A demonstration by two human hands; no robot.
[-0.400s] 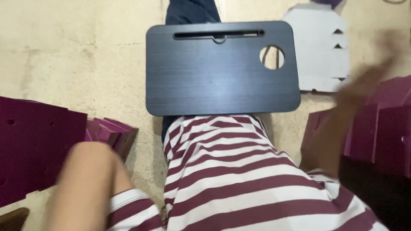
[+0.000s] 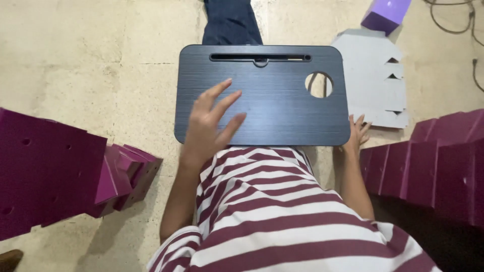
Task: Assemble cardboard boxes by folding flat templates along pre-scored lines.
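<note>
the left hand hovers flat over the near left part of the black lap desk, fingers spread, holding nothing. the right hand rests at the desk's near right corner, fingers loosely spread. magenta folded boxes flank both sides; grey flat cardboard lies far right on the floor.

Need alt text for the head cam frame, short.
Seen from above, a person in a striped shirt holds the left hand spread over a dark lap tray, while the right hand touches its right corner. Folded magenta cardboard pieces flank them on a beige floor.
</note>
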